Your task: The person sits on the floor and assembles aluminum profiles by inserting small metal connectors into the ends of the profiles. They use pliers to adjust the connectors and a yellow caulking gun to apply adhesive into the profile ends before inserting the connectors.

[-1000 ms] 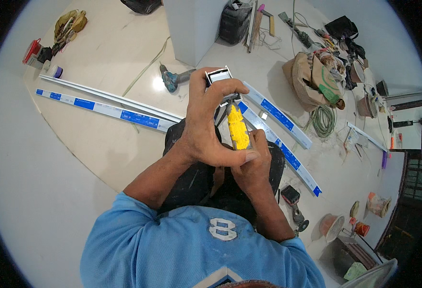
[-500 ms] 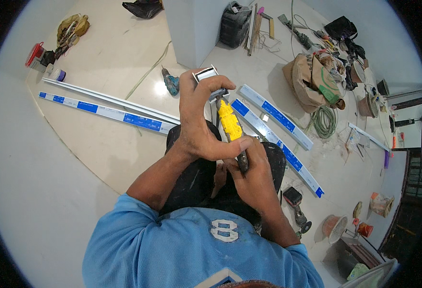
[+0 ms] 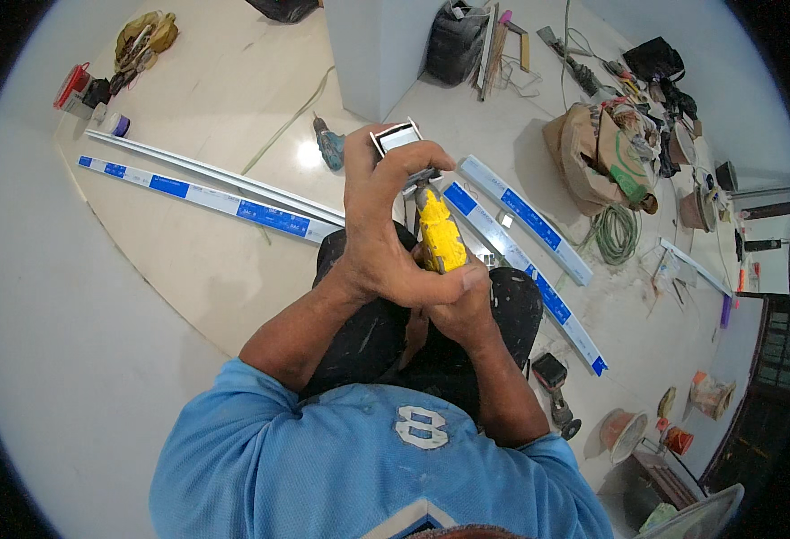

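My left hand (image 3: 375,229) curls its fingers round the end of a short white hollow profile (image 3: 397,136), held above my knees. Its thumb reaches across to a tool with a worn yellow handle (image 3: 441,235). The tool's upper end meets the profile beside my curled fingers, and its working tip is hidden there. Below the left thumb, my right hand (image 3: 467,310) is closed on the lower end of the yellow handle; most of its fingers are covered.
Long blue-and-white strips (image 3: 520,220) lie right of my knees, another strip (image 3: 193,193) to the left. A cordless drill (image 3: 329,146) lies ahead, an angle grinder (image 3: 556,391) at right. Beyond are a brown sack (image 3: 583,157), coiled hose (image 3: 617,235) and a wall corner (image 3: 372,63).
My right hand has moved up the tool and now covers the handle's dark lower end, which showed before. My left hand keeps its hold on the profile. The whole view has shifted slightly.
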Tool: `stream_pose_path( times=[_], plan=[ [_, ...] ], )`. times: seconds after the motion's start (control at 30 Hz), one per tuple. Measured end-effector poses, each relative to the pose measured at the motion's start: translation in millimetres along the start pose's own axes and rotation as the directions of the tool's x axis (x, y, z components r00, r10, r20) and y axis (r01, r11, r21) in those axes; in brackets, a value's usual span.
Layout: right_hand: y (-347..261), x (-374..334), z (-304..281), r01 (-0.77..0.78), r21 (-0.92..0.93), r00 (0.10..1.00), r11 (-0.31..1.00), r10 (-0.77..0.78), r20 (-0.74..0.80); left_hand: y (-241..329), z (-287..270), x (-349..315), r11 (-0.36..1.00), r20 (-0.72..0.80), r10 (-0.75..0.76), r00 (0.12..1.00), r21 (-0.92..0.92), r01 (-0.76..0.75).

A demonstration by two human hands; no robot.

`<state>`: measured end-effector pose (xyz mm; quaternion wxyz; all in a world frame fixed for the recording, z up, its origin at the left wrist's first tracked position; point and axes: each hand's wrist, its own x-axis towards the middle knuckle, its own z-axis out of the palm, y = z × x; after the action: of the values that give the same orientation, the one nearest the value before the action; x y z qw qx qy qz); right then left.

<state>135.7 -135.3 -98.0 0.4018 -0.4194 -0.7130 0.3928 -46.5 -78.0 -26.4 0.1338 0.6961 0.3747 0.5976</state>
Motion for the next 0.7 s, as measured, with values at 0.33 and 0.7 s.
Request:
stream_pose_path(
  times=[0.33,0.7],
  plan=[
    [27,3,22,0.004,0.080,0.990,0.997,0.007,-0.144,2,-1,2,0.999,0.012,-0.009,1.000,-0.031,0.009],
    [-79,-1,-19,-0.276,-0.478,0.955,0.833,0.295,-0.038,-1,-5,9,1.000,0.017,-0.008,1.000,-0.007,0.009]
  ],
)
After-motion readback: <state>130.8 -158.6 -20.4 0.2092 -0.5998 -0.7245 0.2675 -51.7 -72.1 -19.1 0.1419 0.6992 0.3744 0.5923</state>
